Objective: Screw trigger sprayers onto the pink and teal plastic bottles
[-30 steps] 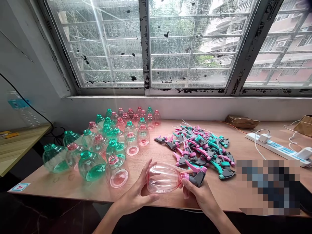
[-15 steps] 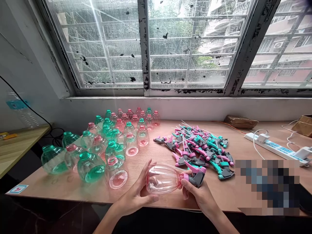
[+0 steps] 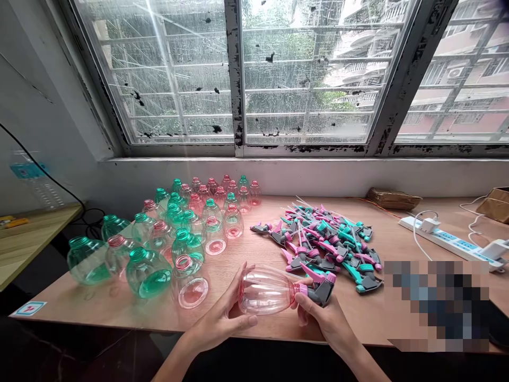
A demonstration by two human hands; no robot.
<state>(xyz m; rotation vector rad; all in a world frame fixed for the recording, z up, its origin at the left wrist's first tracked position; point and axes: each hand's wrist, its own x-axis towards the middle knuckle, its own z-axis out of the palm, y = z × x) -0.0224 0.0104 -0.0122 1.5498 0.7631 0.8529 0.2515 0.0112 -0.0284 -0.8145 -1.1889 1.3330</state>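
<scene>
A clear pink spray bottle (image 3: 266, 290) lies sideways above the front edge of the table, its neck pointing right. My left hand (image 3: 228, 313) cups its base end, thumb below and fingers behind. At the neck sits a pink and grey trigger spray head (image 3: 323, 289), pinched around its collar by the thumb and fingers of my right hand (image 3: 316, 313). Part of the right fingers is hidden behind the neck. Whether the collar is fully tightened I cannot tell.
Several green and pink bottles (image 3: 149, 273) stand without tops on the left of the wooden table (image 3: 234, 254). Loose trigger spray heads (image 3: 322, 239) lie heaped behind my hands. A white power strip (image 3: 449, 241) and a blurred-out patch (image 3: 437, 305) are on the right.
Almost nothing differs. The bottle has rolled or tilted very slightly in my hands, which stay in the same place.
</scene>
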